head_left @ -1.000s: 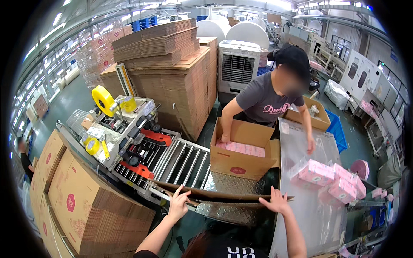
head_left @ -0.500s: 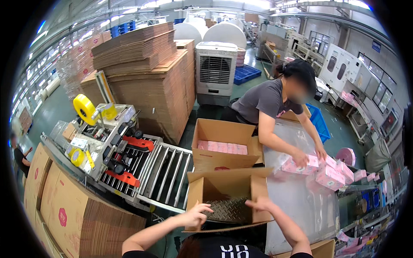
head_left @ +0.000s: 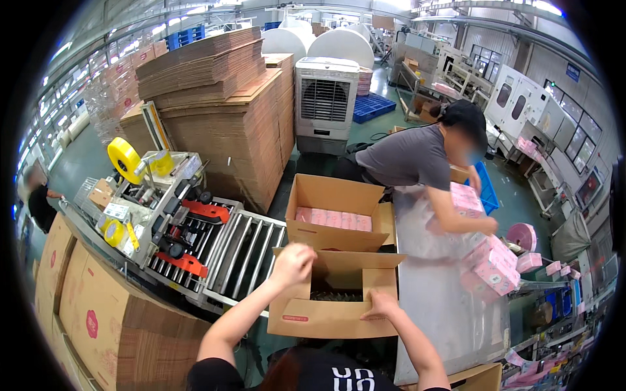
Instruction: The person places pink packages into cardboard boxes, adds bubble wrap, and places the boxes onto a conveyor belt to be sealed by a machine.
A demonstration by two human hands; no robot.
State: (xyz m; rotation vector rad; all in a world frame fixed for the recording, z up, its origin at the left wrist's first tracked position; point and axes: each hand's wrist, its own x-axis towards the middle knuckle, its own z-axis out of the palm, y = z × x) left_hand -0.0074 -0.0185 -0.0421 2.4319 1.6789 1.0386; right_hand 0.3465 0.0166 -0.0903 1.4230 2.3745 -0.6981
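Note:
In front of me stands an open cardboard carton (head_left: 339,318), with its flaps up and dark patterned metal partly seen inside. My right hand (head_left: 381,305) is closed on its near flap at the right, the thumb outside. My left hand (head_left: 295,264) is raised over the carton's left side; its fingers look curled but are smeared by motion. Just beyond stands a second open carton (head_left: 336,236) holding a row of pink packs (head_left: 334,219). Right of the cartons, a co-worker (head_left: 424,153) leans over a grey metal table (head_left: 430,306) with their hands near more pink packs (head_left: 492,264).
On the left, a roller conveyor (head_left: 244,257) runs to a carton-taping machine (head_left: 163,195) with yellow tape rolls. Stacked flat cartons (head_left: 215,124) rise behind it, and more (head_left: 124,313) stand near left. An air cooler (head_left: 324,104) stands at the back.
My left hand has lifted away from the carton's near edge. My right hand has come down onto the near flap, which now stands up over part of the opening. The co-worker has leaned further right.

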